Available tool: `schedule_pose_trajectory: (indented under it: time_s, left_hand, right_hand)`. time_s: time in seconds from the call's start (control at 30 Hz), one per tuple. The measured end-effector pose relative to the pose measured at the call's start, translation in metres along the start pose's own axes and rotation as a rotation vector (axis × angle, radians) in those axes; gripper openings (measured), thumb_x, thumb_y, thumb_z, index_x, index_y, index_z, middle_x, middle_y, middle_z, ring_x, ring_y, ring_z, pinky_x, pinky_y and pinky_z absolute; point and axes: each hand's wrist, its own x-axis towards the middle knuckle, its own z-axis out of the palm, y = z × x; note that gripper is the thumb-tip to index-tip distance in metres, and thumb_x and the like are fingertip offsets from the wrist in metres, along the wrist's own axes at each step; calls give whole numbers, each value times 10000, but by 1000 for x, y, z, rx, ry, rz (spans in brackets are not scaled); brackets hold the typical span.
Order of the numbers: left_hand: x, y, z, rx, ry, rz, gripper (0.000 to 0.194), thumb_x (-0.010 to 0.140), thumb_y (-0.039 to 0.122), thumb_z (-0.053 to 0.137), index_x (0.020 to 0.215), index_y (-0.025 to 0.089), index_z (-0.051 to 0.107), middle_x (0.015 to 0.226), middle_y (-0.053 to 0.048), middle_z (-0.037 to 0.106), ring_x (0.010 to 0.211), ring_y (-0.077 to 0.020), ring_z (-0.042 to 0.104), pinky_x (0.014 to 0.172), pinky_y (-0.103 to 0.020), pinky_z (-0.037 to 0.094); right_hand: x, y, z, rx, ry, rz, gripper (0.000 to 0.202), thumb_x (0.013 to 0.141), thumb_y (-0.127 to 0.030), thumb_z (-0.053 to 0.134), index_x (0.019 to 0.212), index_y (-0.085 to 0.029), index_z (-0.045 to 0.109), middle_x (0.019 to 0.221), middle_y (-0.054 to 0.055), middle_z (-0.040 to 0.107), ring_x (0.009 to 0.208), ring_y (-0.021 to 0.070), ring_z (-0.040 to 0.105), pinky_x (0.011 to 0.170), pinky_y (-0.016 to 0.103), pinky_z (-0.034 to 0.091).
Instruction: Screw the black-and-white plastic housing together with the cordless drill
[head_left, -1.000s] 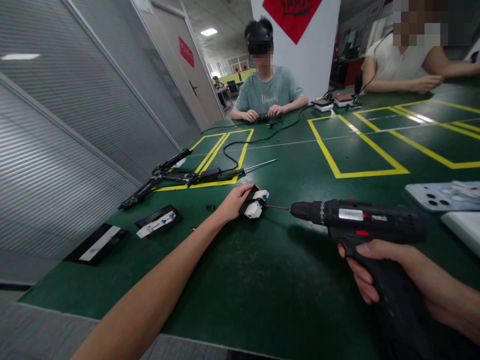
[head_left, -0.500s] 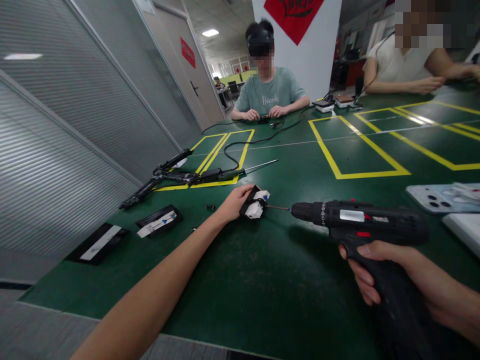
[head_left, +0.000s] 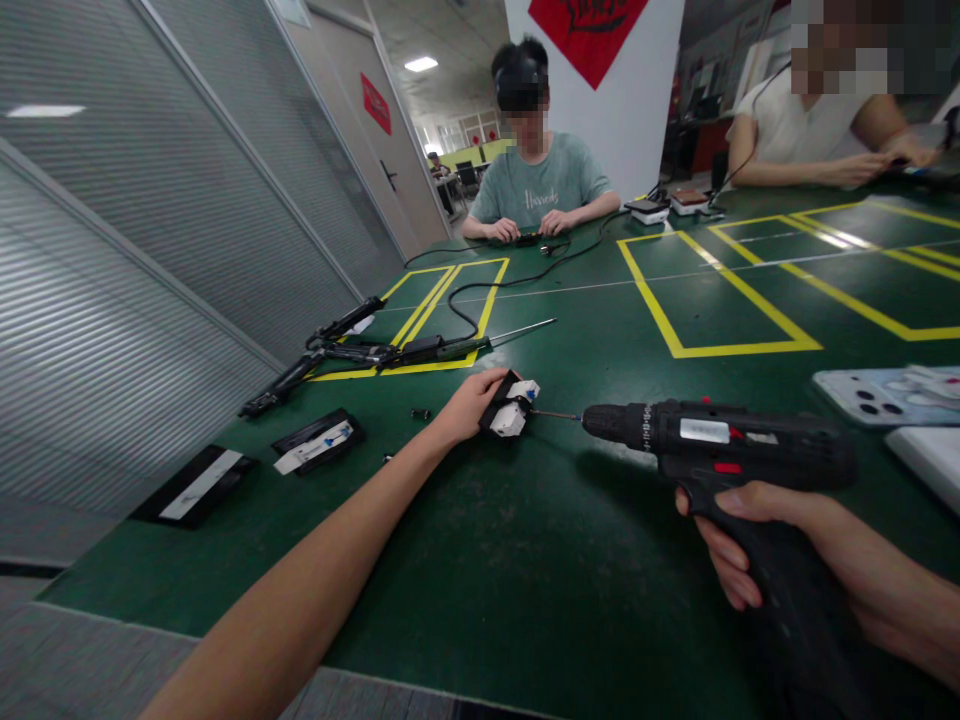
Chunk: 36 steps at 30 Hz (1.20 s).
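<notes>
Left hand (head_left: 466,403) is stretched out over the green table (head_left: 525,560), fingers curled around a small black and white part (head_left: 510,405), pinning it on the mat about mid-table. Right hand (head_left: 757,540) is wrapped tight around the grip of a black cordless drill (head_left: 712,440) on the near right, held level, thin bit pointing left with the tip right at the part's right edge. Left of the part there's a black tray with a white strip (head_left: 315,442), another flat one (head_left: 196,487) nearer the left edge, and a long screwdriver (head_left: 480,340) further back. Phone backs (head_left: 885,392) lie on the right. Two other people sit at the far side.
</notes>
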Motion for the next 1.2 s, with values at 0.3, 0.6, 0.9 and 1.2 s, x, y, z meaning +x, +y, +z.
schedule_pose_trajectory:
  time_s: [0.3,0.6,0.9,1.2]
  left_hand:
    - [-1,3,0,23,5,-7,355,914,399,388,986,155,636,952,-63,666,891,-209,598,795,-307,467]
    - [0,-1,-1,31,9,-21,367,917,403,380,1000,151,633,955,-64,667,875,-202,598,791,-303,467]
    - [0,1,-2,26,9,-19,372,918,407,381,1017,151,632,980,-71,667,886,-205,599,797,-308,470]
    - [1,-1,-1,14,14,-15,383,917,422,385,1015,145,632,974,-78,666,874,-204,600,790,-318,473]
  right_hand:
    - [-2,-2,1,-77,42,11,345,847,-361,499,1090,-188,673,746,91,681,509,190,570,461,273,422]
    - [1,-2,2,-144,-1,17,367,871,-391,477,1025,-139,694,585,62,623,556,184,535,549,274,423]
    - [1,-3,3,-128,-9,8,328,857,-362,496,976,-133,700,547,44,604,555,181,536,585,274,435]
    - [2,-1,0,-85,-22,14,356,855,-363,497,985,-105,704,565,62,617,559,182,547,569,260,439]
